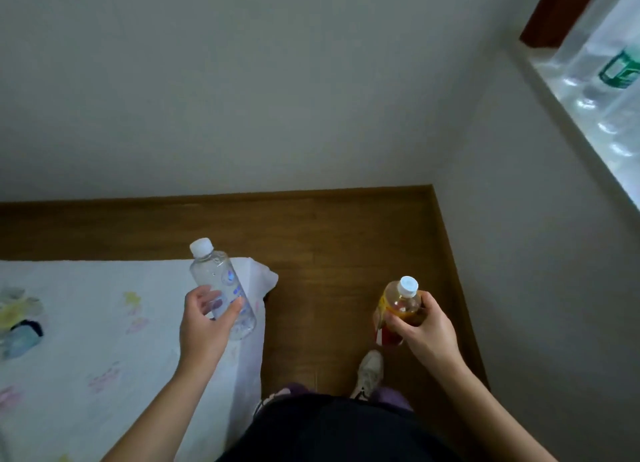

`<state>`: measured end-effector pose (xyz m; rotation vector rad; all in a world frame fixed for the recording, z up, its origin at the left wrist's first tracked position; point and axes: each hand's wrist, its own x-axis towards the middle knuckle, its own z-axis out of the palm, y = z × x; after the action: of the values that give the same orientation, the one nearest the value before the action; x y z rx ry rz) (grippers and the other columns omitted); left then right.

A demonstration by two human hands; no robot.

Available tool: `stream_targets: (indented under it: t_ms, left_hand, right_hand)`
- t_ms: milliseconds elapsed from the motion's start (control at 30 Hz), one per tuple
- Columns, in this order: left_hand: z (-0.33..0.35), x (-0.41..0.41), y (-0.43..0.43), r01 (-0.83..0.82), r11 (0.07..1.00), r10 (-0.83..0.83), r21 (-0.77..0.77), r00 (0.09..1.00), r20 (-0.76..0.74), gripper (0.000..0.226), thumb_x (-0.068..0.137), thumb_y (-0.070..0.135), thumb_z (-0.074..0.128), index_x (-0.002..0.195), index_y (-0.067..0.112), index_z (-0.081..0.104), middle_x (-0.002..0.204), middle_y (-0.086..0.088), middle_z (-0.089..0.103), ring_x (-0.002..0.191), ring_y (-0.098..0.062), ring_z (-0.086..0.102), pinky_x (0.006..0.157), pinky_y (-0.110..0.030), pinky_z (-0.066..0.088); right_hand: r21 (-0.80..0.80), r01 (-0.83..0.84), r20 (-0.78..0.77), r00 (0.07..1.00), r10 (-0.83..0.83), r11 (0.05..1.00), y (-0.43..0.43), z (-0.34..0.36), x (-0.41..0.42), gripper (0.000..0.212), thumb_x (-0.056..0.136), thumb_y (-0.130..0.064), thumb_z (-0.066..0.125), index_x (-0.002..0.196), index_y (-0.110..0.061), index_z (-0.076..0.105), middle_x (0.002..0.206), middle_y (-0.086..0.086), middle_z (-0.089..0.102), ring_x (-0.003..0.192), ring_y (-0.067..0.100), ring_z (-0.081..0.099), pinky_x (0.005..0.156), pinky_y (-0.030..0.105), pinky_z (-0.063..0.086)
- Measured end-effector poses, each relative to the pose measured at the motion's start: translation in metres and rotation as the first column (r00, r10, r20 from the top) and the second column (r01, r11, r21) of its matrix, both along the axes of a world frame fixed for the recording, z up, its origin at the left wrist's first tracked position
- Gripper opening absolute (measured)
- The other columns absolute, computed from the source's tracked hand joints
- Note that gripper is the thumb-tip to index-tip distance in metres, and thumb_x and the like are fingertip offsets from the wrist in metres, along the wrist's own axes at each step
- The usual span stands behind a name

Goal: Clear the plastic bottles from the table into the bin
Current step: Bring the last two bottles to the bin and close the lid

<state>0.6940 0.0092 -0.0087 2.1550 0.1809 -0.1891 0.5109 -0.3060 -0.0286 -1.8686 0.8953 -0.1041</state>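
My left hand (204, 326) grips a clear plastic bottle (221, 281) with a white cap, tilted, above the right end of the table (104, 323), which has a white flowered cloth. My right hand (427, 333) holds an orange-tinted plastic bottle (398, 305) with a white cap and a red and yellow label, upright over the wooden floor to the right of the table. No bin shows in this view.
Brown wooden floor (346, 240) runs between the table and the white walls, meeting in a corner at the back right. A window (602, 80) sits high on the right. My shoe (369, 371) stands on the floor. Small coloured items (20, 323) lie at the table's left edge.
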Motion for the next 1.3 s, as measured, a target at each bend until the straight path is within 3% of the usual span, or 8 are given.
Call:
stream_targets:
  t_ms: [167, 367, 633, 867, 1000, 1100, 1233, 1300]
  left_hand:
    - [0.002, 0.015, -0.018, -0.139, 0.990, 0.139, -0.024, 0.990, -0.019, 0.057, 0.081, 0.029, 0.085, 0.125, 0.025, 0.049, 0.121, 0.004, 0.061, 0.111, -0.016, 0.063, 0.082, -0.029, 0.055]
    - [-0.016, 0.047, -0.014, -0.237, 0.972, 0.236, -0.004, 0.969, -0.074, 0.057, 0.076, 0.033, 0.087, 0.119, 0.027, 0.051, 0.114, 0.003, 0.067, 0.107, -0.018, 0.066, 0.078, -0.028, 0.051]
    - [-0.042, 0.137, -0.027, -0.318, 0.948, 0.316, 0.004, 0.941, -0.118, 0.055, 0.076, 0.041, 0.085, 0.117, 0.031, 0.050, 0.112, 0.005, 0.065, 0.104, -0.017, 0.064, 0.067, -0.018, 0.045]
    - [-0.032, 0.271, -0.080, -0.215, 0.971, 0.204, -0.106, 0.973, -0.106, 0.054, 0.073, 0.045, 0.086, 0.115, 0.038, 0.051, 0.105, 0.018, 0.062, 0.095, -0.003, 0.060, 0.066, -0.019, 0.045]
    - [-0.018, 0.338, -0.092, -0.153, 0.979, 0.145, -0.135, 0.987, -0.066, 0.057, 0.074, 0.044, 0.085, 0.119, 0.042, 0.050, 0.110, 0.021, 0.061, 0.100, 0.004, 0.058, 0.074, -0.025, 0.050]
    - [-0.015, 0.379, -0.087, -0.179, 0.974, 0.169, -0.138, 0.982, -0.081, 0.057, 0.075, 0.043, 0.085, 0.120, 0.045, 0.049, 0.111, 0.023, 0.060, 0.102, 0.001, 0.058, 0.072, -0.025, 0.050]
    - [-0.023, 0.424, -0.068, -0.319, 0.934, 0.306, -0.161, 0.946, -0.103, 0.057, 0.076, 0.036, 0.086, 0.121, 0.038, 0.050, 0.118, 0.012, 0.063, 0.107, -0.011, 0.063, 0.084, -0.039, 0.058]
    - [-0.028, 0.442, -0.055, -0.399, 0.901, 0.386, -0.169, 0.916, -0.107, 0.058, 0.076, 0.034, 0.086, 0.121, 0.032, 0.051, 0.117, 0.007, 0.064, 0.104, -0.014, 0.065, 0.078, -0.034, 0.058]
  right_hand:
    - [-0.024, -0.153, 0.017, 0.988, 0.153, 0.988, -0.037, 0.012, 0.074, 0.056, 0.069, -0.047, 0.084, 0.114, -0.041, 0.051, 0.099, -0.026, 0.061, 0.092, -0.007, 0.058, 0.071, 0.013, 0.045]
    - [-0.012, -0.262, 0.028, 0.964, 0.263, 0.965, -0.055, 0.012, 0.150, 0.044, 0.068, -0.048, 0.084, 0.098, -0.051, 0.051, 0.096, -0.023, 0.064, 0.090, -0.005, 0.062, 0.070, 0.014, 0.048]
    - [-0.054, -0.339, -0.079, 0.939, 0.334, 0.939, -0.090, -0.003, 0.248, 0.062, 0.067, -0.053, 0.080, 0.119, -0.036, 0.052, 0.099, -0.022, 0.061, 0.093, -0.001, 0.061, 0.077, 0.020, 0.052]
    - [-0.162, -0.295, -0.135, 0.952, 0.275, 0.941, -0.130, 0.006, 0.348, 0.064, 0.071, -0.045, 0.084, 0.124, -0.027, 0.055, 0.101, -0.016, 0.063, 0.092, 0.004, 0.063, 0.070, 0.017, 0.050]
    - [-0.164, -0.292, -0.138, 0.953, 0.271, 0.942, -0.139, 0.008, 0.406, 0.060, 0.071, -0.043, 0.085, 0.121, -0.023, 0.058, 0.102, -0.014, 0.066, 0.093, 0.005, 0.065, 0.069, 0.018, 0.049]
    - [-0.155, -0.325, -0.152, 0.941, 0.302, 0.933, -0.143, 0.005, 0.455, 0.054, 0.072, -0.042, 0.085, 0.116, -0.024, 0.059, 0.096, -0.016, 0.065, 0.087, 0.002, 0.063, 0.067, 0.018, 0.047]
    - [-0.142, -0.408, -0.178, 0.907, 0.382, 0.902, -0.141, -0.002, 0.537, 0.053, 0.073, -0.043, 0.084, 0.116, -0.025, 0.058, 0.100, -0.014, 0.066, 0.084, -0.001, 0.060, 0.065, 0.014, 0.043]
    - [-0.116, -0.460, -0.182, 0.881, 0.436, 0.881, -0.137, -0.006, 0.584, 0.057, 0.074, -0.043, 0.084, 0.120, -0.024, 0.058, 0.105, -0.010, 0.067, 0.088, 0.005, 0.062, 0.065, 0.016, 0.043]
